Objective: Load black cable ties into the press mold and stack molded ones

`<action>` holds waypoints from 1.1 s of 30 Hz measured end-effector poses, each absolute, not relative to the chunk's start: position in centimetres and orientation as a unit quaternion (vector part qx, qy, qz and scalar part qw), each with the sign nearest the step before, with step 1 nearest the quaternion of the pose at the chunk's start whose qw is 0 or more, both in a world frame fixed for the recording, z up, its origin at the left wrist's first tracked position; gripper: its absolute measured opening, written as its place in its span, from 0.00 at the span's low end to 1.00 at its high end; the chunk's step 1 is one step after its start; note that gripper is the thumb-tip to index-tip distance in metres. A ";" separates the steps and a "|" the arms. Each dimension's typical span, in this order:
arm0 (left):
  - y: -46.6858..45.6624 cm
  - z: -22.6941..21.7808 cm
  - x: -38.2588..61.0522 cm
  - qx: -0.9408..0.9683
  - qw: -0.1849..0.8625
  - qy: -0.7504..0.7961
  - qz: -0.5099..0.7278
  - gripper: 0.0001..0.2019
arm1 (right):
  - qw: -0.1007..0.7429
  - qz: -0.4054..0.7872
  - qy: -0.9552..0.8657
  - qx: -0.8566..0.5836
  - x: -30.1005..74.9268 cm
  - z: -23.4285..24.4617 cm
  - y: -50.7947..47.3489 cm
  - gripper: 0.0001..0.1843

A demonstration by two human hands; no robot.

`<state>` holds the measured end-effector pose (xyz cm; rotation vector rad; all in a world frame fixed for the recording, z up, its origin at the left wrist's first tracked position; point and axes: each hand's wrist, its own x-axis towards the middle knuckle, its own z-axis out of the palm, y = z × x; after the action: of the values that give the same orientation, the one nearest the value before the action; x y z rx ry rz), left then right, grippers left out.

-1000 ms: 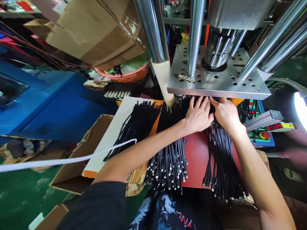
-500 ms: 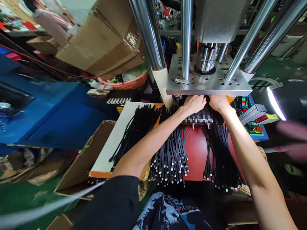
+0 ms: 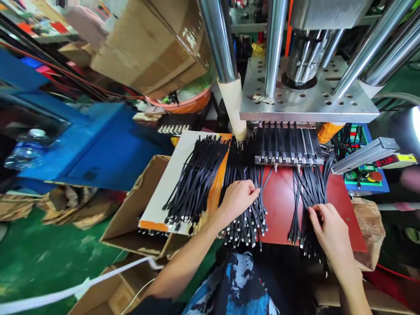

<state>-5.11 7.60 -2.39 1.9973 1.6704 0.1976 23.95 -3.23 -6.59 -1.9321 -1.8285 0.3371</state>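
My left hand (image 3: 239, 197) is over the middle bundle of black flat cables (image 3: 244, 225), fingers curled and thumb against them; whatever they may hold is hidden. At the right bundle of black cables (image 3: 310, 192), my right hand (image 3: 333, 229) has bent fingers, their tips among the cables; I cannot make out what is between them. Beyond both hands, a metal fixture (image 3: 288, 146) carries a row of black cables with silvery connectors along its front edge. The steel press plate (image 3: 308, 114) hangs above the fixture's rear.
Another pile of cables (image 3: 197, 179) lies on a white board (image 3: 164, 194) at left, beside a cardboard box (image 3: 131, 218). A red work surface (image 3: 278, 210) supports the bundles. Right of the press are a metal bar (image 3: 364, 155) and a control panel (image 3: 369, 177). A blue cabinet (image 3: 95, 148) stands left.
Both hands have come out from under the press plate toward me, the left to the middle bundle, the right to the right bundle. The fixture's cable row is now exposed. The view has shifted.
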 end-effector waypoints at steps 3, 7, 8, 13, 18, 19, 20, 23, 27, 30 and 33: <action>7.4 -2.1 -5.6 0.676 0.424 0.579 0.168 0.17 | 0.294 0.221 -0.625 -0.689 23.3 -4.2 -2.8 0.17; 4.5 -1.6 -4.4 0.488 0.706 0.447 0.252 0.23 | 0.358 0.383 -0.583 -0.621 19.4 -1.3 -3.6 0.17; 3.7 -1.4 -3.9 0.466 0.733 0.425 0.254 0.25 | 0.370 0.413 -0.576 -0.601 18.3 -0.9 -3.9 0.17; 0.7 0.0 -2.4 0.467 0.742 0.401 0.265 0.24 | 0.348 0.525 -0.562 -0.536 16.0 0.0 -5.2 0.21; -0.7 0.5 -2.2 0.593 0.679 0.366 0.232 0.19 | 0.363 0.528 -0.534 -0.552 17.4 0.3 -5.3 0.17; -0.9 0.4 -2.1 0.623 0.666 0.352 0.211 0.19 | 0.390 0.513 -0.523 -0.557 17.4 0.3 -5.1 0.17; -1.0 0.4 -1.9 0.651 0.651 0.342 0.189 0.19 | 0.414 0.499 -0.512 -0.563 17.3 0.2 -4.8 0.17; -0.5 0.7 -1.7 0.714 0.611 0.322 0.115 0.18 | 0.457 0.469 -0.483 -0.581 16.8 -0.1 -4.3 0.17; 2.1 2.5 -1.5 0.744 0.580 0.326 0.065 0.10 | 0.470 0.469 -0.481 -0.573 16.6 -0.6 -4.5 0.16; 4.5 4.2 -0.9 0.693 0.583 0.383 0.184 0.20 | 0.457 0.473 -0.504 -0.560 16.6 -1.2 -5.0 0.18; 6.3 5.4 0.1 0.668 0.574 0.375 0.289 0.16 | 0.436 0.459 -0.530 -0.563 16.3 -1.7 -5.3 0.18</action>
<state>0.15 6.35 5.39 1.5656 0.8779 0.6779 16.30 -5.34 -1.69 -1.4016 -1.3184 1.1431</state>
